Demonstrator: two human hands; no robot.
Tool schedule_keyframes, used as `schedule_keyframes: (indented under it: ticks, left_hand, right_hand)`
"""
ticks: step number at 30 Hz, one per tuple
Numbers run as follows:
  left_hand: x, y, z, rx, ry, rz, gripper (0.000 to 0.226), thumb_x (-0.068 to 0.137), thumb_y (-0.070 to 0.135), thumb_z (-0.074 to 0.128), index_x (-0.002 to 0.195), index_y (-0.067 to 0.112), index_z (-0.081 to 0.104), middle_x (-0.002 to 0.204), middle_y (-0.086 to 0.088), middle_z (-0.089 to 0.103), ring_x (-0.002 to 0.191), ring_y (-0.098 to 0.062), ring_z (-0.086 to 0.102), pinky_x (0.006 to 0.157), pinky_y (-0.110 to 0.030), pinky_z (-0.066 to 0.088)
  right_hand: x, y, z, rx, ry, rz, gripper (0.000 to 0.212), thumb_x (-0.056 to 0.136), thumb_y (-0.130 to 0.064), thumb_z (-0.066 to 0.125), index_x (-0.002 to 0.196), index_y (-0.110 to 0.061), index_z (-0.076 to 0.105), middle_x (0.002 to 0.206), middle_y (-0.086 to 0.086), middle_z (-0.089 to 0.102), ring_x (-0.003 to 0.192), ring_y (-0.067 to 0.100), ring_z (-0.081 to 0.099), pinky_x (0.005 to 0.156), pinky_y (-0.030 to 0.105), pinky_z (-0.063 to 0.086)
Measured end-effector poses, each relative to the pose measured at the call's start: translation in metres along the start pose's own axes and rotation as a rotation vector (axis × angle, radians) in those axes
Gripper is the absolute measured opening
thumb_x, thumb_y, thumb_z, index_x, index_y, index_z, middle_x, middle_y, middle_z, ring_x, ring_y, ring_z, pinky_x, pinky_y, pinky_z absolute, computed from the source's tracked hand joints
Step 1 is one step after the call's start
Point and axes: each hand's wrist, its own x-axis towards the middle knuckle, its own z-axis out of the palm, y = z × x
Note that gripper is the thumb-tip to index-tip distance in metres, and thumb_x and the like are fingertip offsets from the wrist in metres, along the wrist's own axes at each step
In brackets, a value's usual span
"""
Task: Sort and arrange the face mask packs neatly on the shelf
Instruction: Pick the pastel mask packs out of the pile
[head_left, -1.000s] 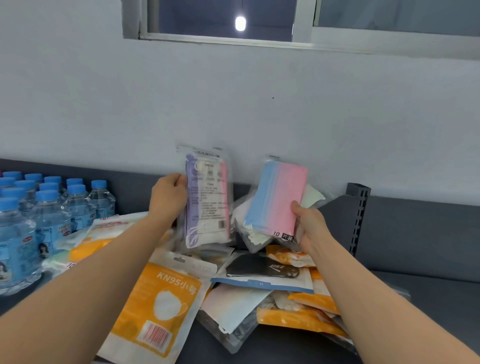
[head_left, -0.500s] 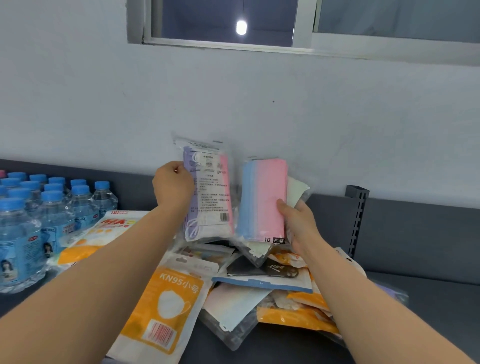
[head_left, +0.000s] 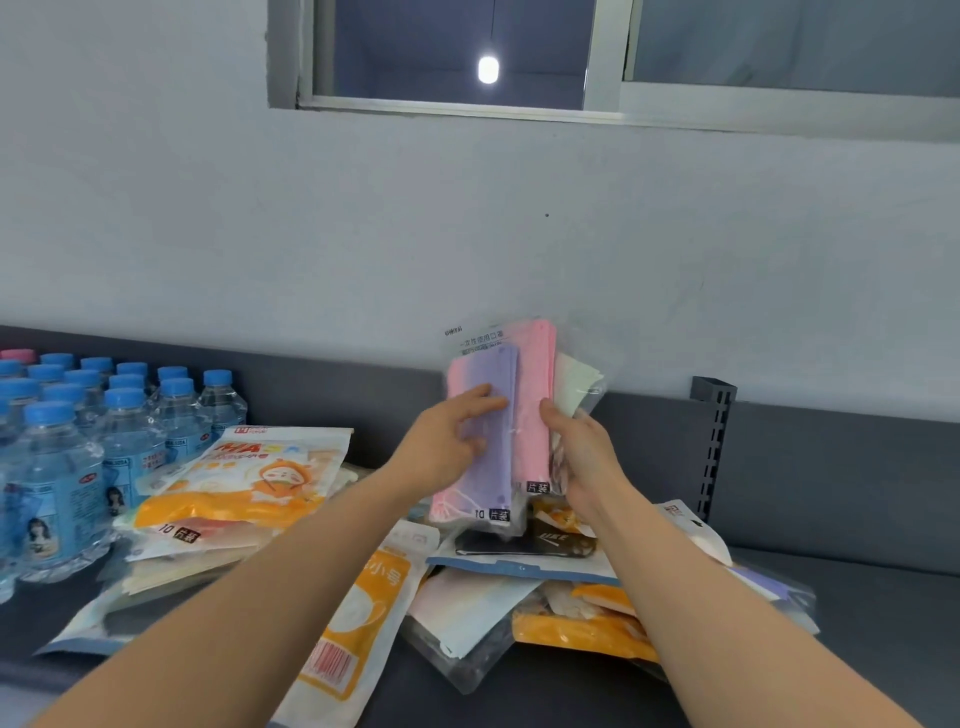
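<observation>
Both hands work close together above the heap of mask packs (head_left: 519, 569) on the dark shelf (head_left: 862, 654). The left hand (head_left: 447, 447) grips the purple-and-pink pack (head_left: 493, 467), fingers across its front. The right hand (head_left: 579, 452) pinches the pink pack (head_left: 535, 395) overlapping behind, both packs upright.

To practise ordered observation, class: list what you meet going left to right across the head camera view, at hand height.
Water bottles → orange cartoon mask pack → left hand → right hand → slotted shelf post.
</observation>
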Motion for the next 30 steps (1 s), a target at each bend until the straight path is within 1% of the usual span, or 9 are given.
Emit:
schedule_keyframes:
  ticks: [4,6,8,13,15,18,22,26,30]
  left_hand:
    - [-0.001,0.007,0.003,0.304,0.09,-0.168,0.091,0.079,0.041,0.074,0.15,0.043,0.017,0.161,-0.002,-0.014,0.147,-0.029,-0.014,0.118,-0.058,0.008]
    - [-0.002,0.009,-0.002,0.174,0.161,-0.312,0.123,0.064,0.053,0.081,0.152,0.037,-0.004,0.159,-0.003,-0.019,0.148,-0.034,-0.006,0.117,-0.058,0.016]
    - [-0.005,0.012,-0.007,-0.083,0.233,-0.368,0.134,0.059,0.048,0.087,0.153,0.029,-0.007,0.159,-0.003,-0.014,0.146,-0.031,0.012,0.115,-0.049,0.026]
    - [-0.005,0.017,-0.015,0.006,0.213,-0.282,0.122,0.066,0.039,0.086,0.154,0.027,0.003,0.158,-0.003,-0.015,0.145,-0.024,0.018,0.113,-0.039,0.027]
    - [-0.004,0.017,-0.014,0.063,0.136,-0.246,0.11,0.075,0.04,0.079,0.154,0.028,0.004,0.159,-0.002,-0.019,0.148,-0.025,0.01,0.115,-0.038,0.023]
    - [-0.004,0.013,-0.013,-0.065,0.124,-0.206,0.071,0.097,0.032,0.054,0.154,0.033,0.011,0.161,0.002,-0.014,0.149,-0.02,0.009,0.112,-0.03,0.023]
    - [-0.008,-0.007,-0.019,0.011,0.265,-0.318,0.051,0.099,0.009,0.042,0.148,0.021,0.033,0.156,-0.007,0.027,0.137,-0.026,0.037,0.105,-0.032,0.034]
    - [-0.017,-0.031,-0.016,0.437,-0.162,-0.462,0.037,0.097,0.004,0.042,0.127,0.01,0.062,0.131,-0.008,0.061,0.118,-0.026,0.057,0.096,-0.031,0.046]
    - [-0.023,-0.045,0.0,0.768,-0.456,-0.477,0.043,0.1,0.033,0.042,0.137,0.012,0.051,0.135,-0.008,0.056,0.121,-0.026,0.053,0.099,-0.034,0.043]
  right_hand:
    - [-0.001,0.002,-0.003,0.028,-0.007,0.066,0.032,0.096,-0.019,0.06,0.124,-0.005,0.06,0.113,0.015,0.071,0.102,0.032,0.069,0.088,0.047,0.056]
    - [-0.004,0.0,-0.003,0.031,-0.033,0.109,0.031,0.095,-0.022,0.061,0.121,-0.004,0.061,0.111,0.018,0.072,0.097,0.034,0.071,0.077,0.046,0.059]
    - [-0.003,-0.002,-0.003,0.061,-0.043,0.119,0.035,0.094,-0.022,0.061,0.123,-0.002,0.06,0.11,0.018,0.072,0.094,0.033,0.071,0.076,0.045,0.06]
    - [-0.005,-0.007,0.006,0.002,-0.225,0.164,0.068,0.076,-0.052,0.071,0.127,-0.008,0.062,0.119,0.018,0.069,0.108,0.035,0.068,0.093,0.052,0.053]
    - [-0.007,-0.007,0.008,-0.057,-0.313,0.13,0.069,0.07,-0.032,0.081,0.129,-0.003,0.058,0.116,0.019,0.07,0.104,0.034,0.069,0.086,0.049,0.057]
    - [-0.011,-0.01,0.009,-0.196,-0.184,0.077,0.047,0.076,0.004,0.075,0.119,-0.001,0.057,0.108,0.018,0.07,0.09,0.031,0.071,0.069,0.042,0.061]
    - [0.001,-0.009,-0.008,-0.029,0.089,0.039,0.046,0.08,0.006,0.072,0.121,-0.001,0.054,0.108,0.015,0.068,0.088,0.029,0.069,0.061,0.036,0.06]
    - [0.001,-0.001,-0.023,-0.054,0.143,-0.006,0.027,0.083,-0.001,0.073,0.096,-0.013,0.053,0.113,0.014,0.067,0.096,0.031,0.068,0.078,0.047,0.059]
    - [0.0,0.002,-0.025,-0.101,0.099,-0.004,0.026,0.084,-0.003,0.073,0.099,-0.014,0.055,0.116,0.013,0.066,0.101,0.032,0.067,0.083,0.049,0.058]
